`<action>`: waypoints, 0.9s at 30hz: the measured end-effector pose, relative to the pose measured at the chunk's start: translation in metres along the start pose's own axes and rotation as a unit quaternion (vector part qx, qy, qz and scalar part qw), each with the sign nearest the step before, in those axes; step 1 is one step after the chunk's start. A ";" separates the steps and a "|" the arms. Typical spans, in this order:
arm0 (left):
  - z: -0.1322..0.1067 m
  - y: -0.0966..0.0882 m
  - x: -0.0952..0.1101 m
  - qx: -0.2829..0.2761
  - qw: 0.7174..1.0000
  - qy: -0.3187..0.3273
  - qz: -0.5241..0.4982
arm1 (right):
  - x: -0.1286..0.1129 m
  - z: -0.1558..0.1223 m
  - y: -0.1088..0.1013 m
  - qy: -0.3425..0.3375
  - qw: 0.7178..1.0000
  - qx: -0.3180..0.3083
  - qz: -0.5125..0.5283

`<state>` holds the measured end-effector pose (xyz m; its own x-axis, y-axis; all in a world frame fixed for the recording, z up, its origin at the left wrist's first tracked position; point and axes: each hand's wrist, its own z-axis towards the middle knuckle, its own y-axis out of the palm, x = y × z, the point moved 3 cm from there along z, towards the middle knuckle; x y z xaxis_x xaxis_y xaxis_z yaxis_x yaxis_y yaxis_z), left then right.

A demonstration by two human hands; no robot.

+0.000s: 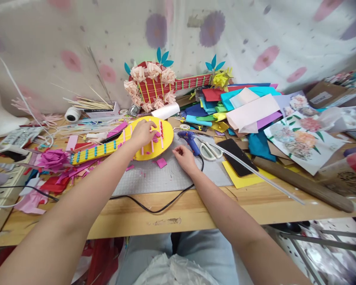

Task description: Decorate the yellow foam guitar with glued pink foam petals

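Observation:
A yellow craft guitar [167,143] with pink strips across its body and blue bands on its yellow neck lies on the grey cutting mat [154,180]. My left hand [142,133] is over the guitar's body, fingers bent together beside small pink bits [156,137]; what they pinch, if anything, I cannot make out. Right of the guitar, my right hand [185,159] is low over the mat with its fingers curled closed. Whatever is inside them is hidden. Close to it lies a blue glue gun [190,141]. A pink paper square [161,162] rests between the guitar and my right hand.
White-handled scissors [210,151], a black phone [236,156], a clear stick [264,178] and a wooden rod [302,184] lie to the right. A black cable [154,211] loops along the front. Behind stand a red flowered guitar [184,84] and piled coloured paper [252,111].

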<state>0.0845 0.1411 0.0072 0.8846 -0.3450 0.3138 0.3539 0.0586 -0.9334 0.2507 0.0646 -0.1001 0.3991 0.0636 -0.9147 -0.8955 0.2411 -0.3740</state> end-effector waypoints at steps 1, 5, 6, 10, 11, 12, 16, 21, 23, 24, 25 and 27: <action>0.004 0.003 -0.002 -0.001 1.000 0.006 -0.004 | -0.001 -0.001 0.000 0.000 1.000 0.000 0.001; 0.015 0.012 -0.012 -0.011 1.000 0.022 -0.008 | -0.005 -0.002 -0.002 0.006 1.000 -0.002 -0.002; 0.017 0.013 -0.013 -0.013 1.000 0.023 -0.007 | -0.006 -0.002 -0.002 0.007 1.000 -0.003 -0.003; 0.022 0.014 -0.013 0.003 0.999 0.018 -0.040 | -0.004 -0.002 -0.002 0.002 1.000 -0.002 -0.006; 0.021 0.013 -0.012 0.008 0.998 0.015 -0.054 | -0.004 -0.002 -0.002 0.000 1.000 -0.001 -0.007; 0.021 0.012 -0.012 0.012 0.998 0.013 -0.066 | -0.003 -0.002 -0.002 -0.001 1.000 -0.002 -0.008; 0.015 0.004 -0.009 0.004 0.997 0.012 -0.077 | -0.003 -0.002 -0.002 -0.001 1.000 -0.008 -0.012; 0.010 -0.001 -0.013 0.004 0.998 0.006 -0.062 | -0.004 -0.002 -0.002 0.003 1.000 -0.007 -0.014; 0.008 0.000 -0.016 0.009 0.997 -0.005 -0.074 | -0.004 -0.003 -0.002 0.007 1.000 -0.004 -0.018; 0.007 0.000 -0.017 0.012 0.996 -0.010 -0.083 | -0.005 -0.003 -0.002 0.007 1.000 -0.002 -0.020; 0.006 0.001 -0.018 0.013 0.996 -0.014 -0.092 | -0.005 -0.004 -0.002 0.006 1.000 0.000 -0.023; 0.005 0.003 -0.019 0.012 0.994 -0.015 -0.106 | -0.006 -0.004 -0.001 -0.001 1.000 0.004 -0.030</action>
<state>0.0702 0.1520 -0.0005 0.7983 -0.3244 0.5075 0.5395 0.0104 -0.8419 0.2488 0.0596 -0.0949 0.4531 0.0502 -0.8900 -0.8680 0.2524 -0.4277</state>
